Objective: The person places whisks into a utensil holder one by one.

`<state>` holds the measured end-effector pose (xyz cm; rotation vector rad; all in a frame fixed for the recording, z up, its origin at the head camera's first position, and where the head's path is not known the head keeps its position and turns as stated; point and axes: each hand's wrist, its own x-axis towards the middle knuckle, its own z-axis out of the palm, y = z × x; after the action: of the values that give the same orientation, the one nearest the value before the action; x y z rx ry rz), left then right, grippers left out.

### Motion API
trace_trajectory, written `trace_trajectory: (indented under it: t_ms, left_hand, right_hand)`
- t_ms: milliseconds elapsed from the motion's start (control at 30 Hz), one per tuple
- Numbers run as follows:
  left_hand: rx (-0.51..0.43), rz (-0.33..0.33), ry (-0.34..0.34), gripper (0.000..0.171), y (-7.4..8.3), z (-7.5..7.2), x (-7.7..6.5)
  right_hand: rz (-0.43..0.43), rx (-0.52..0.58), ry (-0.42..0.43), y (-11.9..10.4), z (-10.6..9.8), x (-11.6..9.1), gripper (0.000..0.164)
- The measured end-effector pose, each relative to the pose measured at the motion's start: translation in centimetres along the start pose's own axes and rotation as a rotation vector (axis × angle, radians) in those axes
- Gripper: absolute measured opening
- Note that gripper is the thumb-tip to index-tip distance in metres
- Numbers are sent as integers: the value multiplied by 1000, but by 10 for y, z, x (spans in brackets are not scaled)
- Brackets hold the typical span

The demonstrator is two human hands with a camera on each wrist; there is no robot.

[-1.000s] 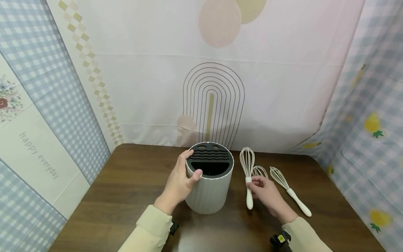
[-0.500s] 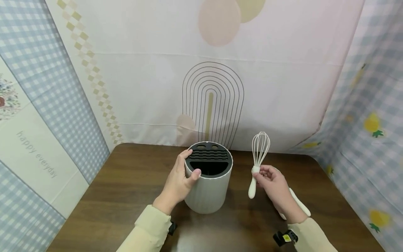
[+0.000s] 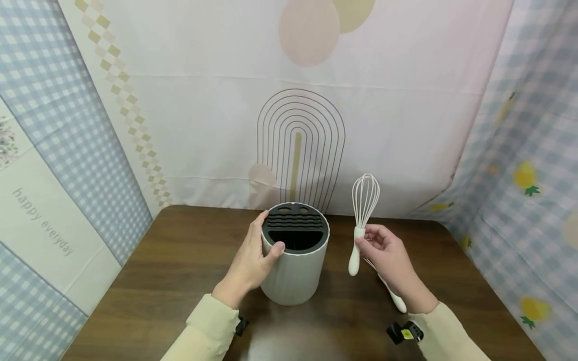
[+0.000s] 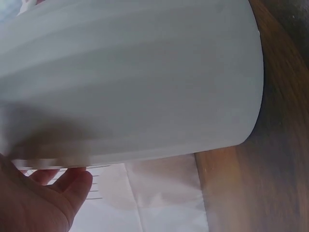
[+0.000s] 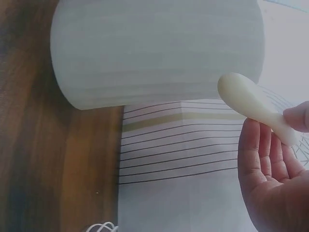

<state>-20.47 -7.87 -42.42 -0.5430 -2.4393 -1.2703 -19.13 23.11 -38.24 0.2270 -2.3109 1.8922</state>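
A pale grey-white ribbed utensil holder [image 3: 293, 281] stands upright with a black slotted insert [image 3: 295, 220] in its top. My left hand [image 3: 250, 260] grips its left side near the rim, thumb at the front and fingers towards the back. To the right, my right hand [image 3: 390, 255] pinches a white whisk [image 3: 359, 232] at the top of its handle. The whisk is held in the air, wires up and slightly tilted, apart from the holder. In the right wrist view its handle end [image 5: 241, 94] shows close to the holder wall [image 5: 159, 53].
Another whisk [image 3: 397, 302] lies on the brown wooden table [image 3: 198, 281], partly hidden behind my right hand and wrist. White wire loops [image 5: 102, 227] show at the bottom of the right wrist view. A patterned cloth [image 3: 217, 140] hangs behind the table.
My right hand has lifted the whisk off the table, then carried it higher and a little left towards the holder. My left hand keeps its grip on the holder.
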Motion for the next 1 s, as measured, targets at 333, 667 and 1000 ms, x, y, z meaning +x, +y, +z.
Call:
trace_trajectory:
  t_ms: [333,667,1000]
  left_hand:
    - [25,46,38,82,-3,3,2]
    - [31,71,95,90,-4,9,-1]
    - [34,62,107,88,-4,10,-1]
  right_hand:
    - [-91,73,52,-21,12,3,34]
    - [-193,256,77,-38,31,4,29]
    - [-210,375,54,-37,46,9,28]
